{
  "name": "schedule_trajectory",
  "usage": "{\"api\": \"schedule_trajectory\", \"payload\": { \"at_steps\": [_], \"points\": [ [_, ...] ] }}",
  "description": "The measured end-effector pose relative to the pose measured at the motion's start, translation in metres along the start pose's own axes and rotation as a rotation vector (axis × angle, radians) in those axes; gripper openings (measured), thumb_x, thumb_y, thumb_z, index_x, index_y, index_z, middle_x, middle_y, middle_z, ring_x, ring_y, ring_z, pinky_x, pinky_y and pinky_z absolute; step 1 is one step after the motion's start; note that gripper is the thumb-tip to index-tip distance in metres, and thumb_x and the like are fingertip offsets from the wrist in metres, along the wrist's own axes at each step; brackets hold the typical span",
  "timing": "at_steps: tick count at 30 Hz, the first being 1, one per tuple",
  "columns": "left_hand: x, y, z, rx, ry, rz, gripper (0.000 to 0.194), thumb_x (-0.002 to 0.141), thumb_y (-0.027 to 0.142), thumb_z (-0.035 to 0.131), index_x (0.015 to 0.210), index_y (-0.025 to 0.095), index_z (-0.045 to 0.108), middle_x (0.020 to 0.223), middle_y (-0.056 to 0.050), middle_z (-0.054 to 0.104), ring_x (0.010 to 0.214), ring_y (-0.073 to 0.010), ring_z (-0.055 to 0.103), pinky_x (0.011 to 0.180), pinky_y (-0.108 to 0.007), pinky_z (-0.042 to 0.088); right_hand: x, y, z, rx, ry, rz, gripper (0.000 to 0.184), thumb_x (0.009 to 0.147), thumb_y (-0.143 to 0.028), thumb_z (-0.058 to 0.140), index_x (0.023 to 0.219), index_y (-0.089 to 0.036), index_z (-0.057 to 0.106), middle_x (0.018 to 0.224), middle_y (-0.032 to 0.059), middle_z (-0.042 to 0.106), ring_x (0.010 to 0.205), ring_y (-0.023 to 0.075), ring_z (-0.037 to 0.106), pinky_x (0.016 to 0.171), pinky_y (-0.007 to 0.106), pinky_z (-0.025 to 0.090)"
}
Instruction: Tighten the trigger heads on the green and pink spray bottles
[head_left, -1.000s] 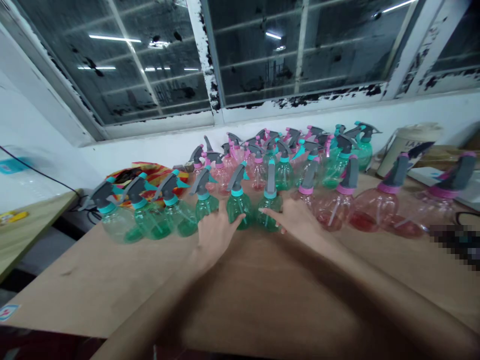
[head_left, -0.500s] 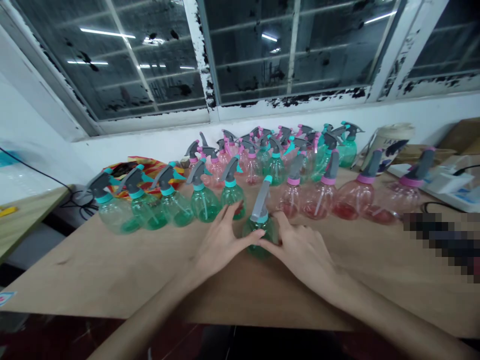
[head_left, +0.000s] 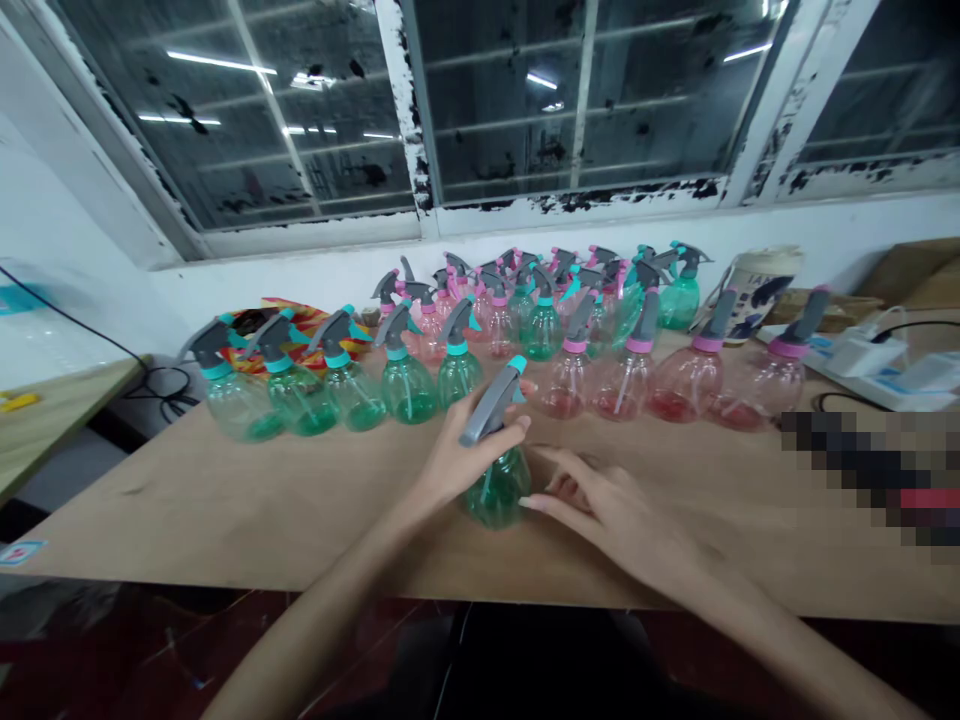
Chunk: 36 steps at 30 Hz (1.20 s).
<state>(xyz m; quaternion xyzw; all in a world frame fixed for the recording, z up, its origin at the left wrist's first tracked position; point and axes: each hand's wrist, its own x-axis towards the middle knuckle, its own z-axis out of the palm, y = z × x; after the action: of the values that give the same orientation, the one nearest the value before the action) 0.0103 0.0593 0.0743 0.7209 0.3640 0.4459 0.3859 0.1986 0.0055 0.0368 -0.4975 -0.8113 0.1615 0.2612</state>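
A green spray bottle [head_left: 496,497] with a grey trigger head and turquoise collar is in front of me near the table's front edge, turned at an angle. My left hand [head_left: 459,450] is closed around its neck, just under the trigger head. On the bottle's right side, my right hand [head_left: 600,505] has thumb and index finger apart and the other fingers curled. Its thumb tip is at the bottle's lower side; whether it touches I cannot tell. Behind stand a row of green spray bottles [head_left: 411,390] at left and pink spray bottles [head_left: 622,385] at right.
More spray bottles [head_left: 541,325] crowd the back by the wall. A red and yellow bag [head_left: 300,325] lies at back left. At right are a printed cup [head_left: 757,290], a power strip [head_left: 862,370] with cables and a blurred-out dark patch [head_left: 862,470]. The wooden table [head_left: 285,520] ends close to me.
My left hand has moved up to the bottle's neck, and the bottle's head has turned. My right hand has loosened and drawn slightly away to the right. The view has shifted slightly.
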Motion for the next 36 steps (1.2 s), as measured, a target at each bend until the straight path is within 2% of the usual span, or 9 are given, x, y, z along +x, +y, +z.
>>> {"api": "schedule_trajectory", "payload": {
  "at_steps": [3,7,10,16,21,25,29,32,36],
  "points": [
    [-0.006,-0.001,-0.001,0.046,0.031,-0.006,0.027,0.085,0.029,0.063,0.111,0.024,0.064,0.107,-0.004,0.069,0.103,-0.0228,0.065,0.091,-0.037,0.05,-0.009,0.041,0.008,-0.112,0.081,0.04,0.057,0.092,-0.061,0.042,0.133,-0.023,0.054,0.131,0.0088,0.063,0.119,0.0258,0.059,0.099,0.044,0.048],
    [-0.01,0.0,-0.001,0.158,0.084,0.027,0.022,0.089,0.035,0.058,0.107,0.024,0.066,0.082,-0.002,0.067,0.082,-0.0198,0.065,0.073,-0.033,0.05,-0.025,0.095,0.026,-0.294,0.127,0.096,0.073,0.088,-0.069,0.038,0.139,-0.019,0.05,0.148,0.0129,0.046,0.138,0.0308,0.04,0.112,0.051,0.034],
    [-0.011,0.003,-0.001,0.217,0.111,0.047,0.023,0.091,0.04,0.054,0.101,0.023,0.066,0.078,-0.002,0.066,0.071,-0.0176,0.061,0.063,-0.031,0.047,-0.035,0.117,0.037,-0.333,0.131,0.084,0.076,0.089,-0.068,0.038,0.144,-0.017,0.043,0.154,0.0129,0.037,0.143,0.0295,0.031,0.116,0.051,0.028],
    [-0.011,0.007,-0.002,0.305,0.12,0.047,0.027,0.093,0.046,0.05,0.088,0.023,0.064,0.074,-0.002,0.065,0.073,-0.0198,0.063,0.066,-0.034,0.05,-0.04,0.122,0.045,-0.33,0.181,0.058,0.073,0.091,-0.065,0.038,0.146,-0.018,0.04,0.154,0.0118,0.037,0.143,0.0272,0.031,0.118,0.05,0.025],
    [-0.013,0.012,-0.004,0.407,0.113,0.018,0.031,0.092,0.051,0.048,0.081,0.025,0.061,0.068,-0.001,0.062,0.063,-0.0186,0.061,0.056,-0.034,0.05,-0.042,0.121,0.046,-0.333,0.192,0.041,0.07,0.091,-0.06,0.042,0.148,-0.02,0.037,0.154,0.0104,0.037,0.143,0.0279,0.031,0.117,0.052,0.026],
    [-0.016,0.014,-0.005,0.345,0.09,0.017,0.028,0.093,0.048,0.047,0.095,0.025,0.063,0.073,-0.001,0.066,0.065,-0.0184,0.063,0.061,-0.034,0.052,-0.043,0.117,0.048,-0.341,0.233,0.051,0.069,0.092,-0.059,0.039,0.147,-0.017,0.039,0.152,0.0118,0.04,0.142,0.0295,0.032,0.115,0.054,0.028],
    [-0.018,0.014,-0.003,0.261,0.069,-0.059,0.03,0.089,0.046,0.053,0.108,0.026,0.062,0.07,0.0,0.067,0.062,-0.0195,0.064,0.063,-0.036,0.053,-0.046,0.117,0.049,-0.364,0.247,0.026,0.068,0.094,-0.058,0.037,0.145,-0.013,0.041,0.151,0.0135,0.041,0.142,0.0291,0.034,0.116,0.053,0.027],
    [-0.018,0.014,0.0,0.213,0.075,-0.088,0.031,0.087,0.043,0.055,0.112,0.026,0.062,0.077,-0.002,0.071,0.068,-0.0216,0.068,0.064,-0.036,0.055,-0.047,0.119,0.05,-0.371,0.267,0.001,0.068,0.095,-0.058,0.036,0.146,-0.014,0.041,0.151,0.0135,0.042,0.142,0.0287,0.034,0.116,0.053,0.027],
    [-0.016,0.014,0.001,0.199,0.092,-0.046,0.032,0.083,0.034,0.061,0.113,0.026,0.062,0.104,-0.005,0.073,0.085,-0.0234,0.071,0.067,-0.036,0.059,-0.048,0.118,0.049,-0.362,0.26,0.004,0.067,0.094,-0.057,0.038,0.148,-0.017,0.037,0.151,0.0119,0.042,0.142,0.0288,0.033,0.116,0.054,0.028]
  ]
}}
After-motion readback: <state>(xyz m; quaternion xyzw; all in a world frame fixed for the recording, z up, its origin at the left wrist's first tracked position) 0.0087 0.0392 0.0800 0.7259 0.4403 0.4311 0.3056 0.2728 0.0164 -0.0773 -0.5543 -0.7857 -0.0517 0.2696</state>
